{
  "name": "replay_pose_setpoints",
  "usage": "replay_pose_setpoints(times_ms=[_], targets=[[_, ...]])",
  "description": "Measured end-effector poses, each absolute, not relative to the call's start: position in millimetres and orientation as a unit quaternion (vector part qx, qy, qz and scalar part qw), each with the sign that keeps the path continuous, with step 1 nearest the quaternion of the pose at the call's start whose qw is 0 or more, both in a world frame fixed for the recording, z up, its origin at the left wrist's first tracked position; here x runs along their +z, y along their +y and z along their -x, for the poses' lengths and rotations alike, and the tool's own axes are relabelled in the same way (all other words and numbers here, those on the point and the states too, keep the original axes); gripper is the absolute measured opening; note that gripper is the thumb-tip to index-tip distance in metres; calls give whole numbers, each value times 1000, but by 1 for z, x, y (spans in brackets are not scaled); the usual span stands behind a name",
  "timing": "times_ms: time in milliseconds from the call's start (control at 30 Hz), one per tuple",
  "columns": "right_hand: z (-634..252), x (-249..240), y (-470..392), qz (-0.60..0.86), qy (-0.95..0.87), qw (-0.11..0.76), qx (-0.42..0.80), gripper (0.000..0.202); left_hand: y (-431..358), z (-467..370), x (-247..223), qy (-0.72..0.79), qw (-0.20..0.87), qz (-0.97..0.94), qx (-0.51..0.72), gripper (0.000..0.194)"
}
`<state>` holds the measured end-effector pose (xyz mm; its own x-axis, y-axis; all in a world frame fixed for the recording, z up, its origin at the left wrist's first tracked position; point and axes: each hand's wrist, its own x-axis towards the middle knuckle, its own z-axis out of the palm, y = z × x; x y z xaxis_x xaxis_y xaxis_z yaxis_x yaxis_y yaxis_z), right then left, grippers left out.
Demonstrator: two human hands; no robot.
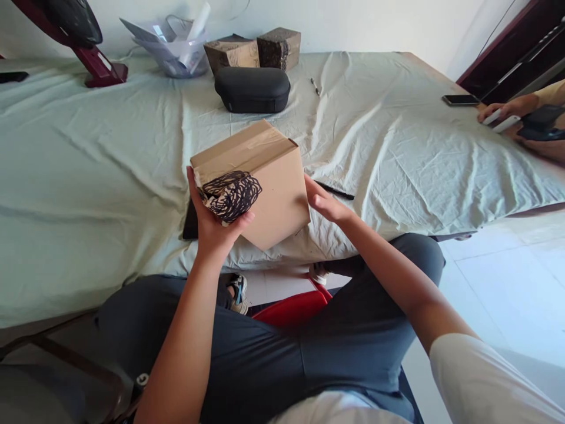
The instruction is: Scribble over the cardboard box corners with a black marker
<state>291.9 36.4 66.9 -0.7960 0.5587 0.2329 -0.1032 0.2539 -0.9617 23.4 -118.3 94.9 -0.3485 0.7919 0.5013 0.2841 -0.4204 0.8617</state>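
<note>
A brown cardboard box [282, 191] is tilted between my two hands at the front of the table. Dense black scribbles [233, 194] cover its left corner, which looks crumpled or torn. My left hand [216, 229] grips that corner, thumb on the near face and fingers along the left side. Against the box's right side rests my right hand [325, 201], its fingertips partly hidden behind the edge. A dark flat item [190, 222] shows under the left side, and a thin black strip [335, 190] pokes out beyond the right hand.
Behind the box sits a black zip case [252, 89]. Two scribbled cardboard boxes [279, 48], a clear plastic basket [176, 56] and a dark red stand [103, 73] line the wall. A pen [315, 87] lies nearby. At far right another person's hands [512, 112] hold white-and-black objects beside a phone [460, 100].
</note>
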Motion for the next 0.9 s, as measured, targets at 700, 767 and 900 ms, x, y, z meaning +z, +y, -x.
replay_pose_setpoints(times_ms=[700, 767, 900], targets=[[-295, 103, -9, 270, -684, 322, 596, 127, -98, 47, 86, 915, 103, -306, 242, 80], [-296, 102, -8, 273, -684, 325, 594, 128, -95, 58, 82, 910, 91, -283, 289, 68], [-297, 97, -4, 269, -689, 332, 586, 126, -91, 70, 81, 857, 61, -295, 417, 60]])
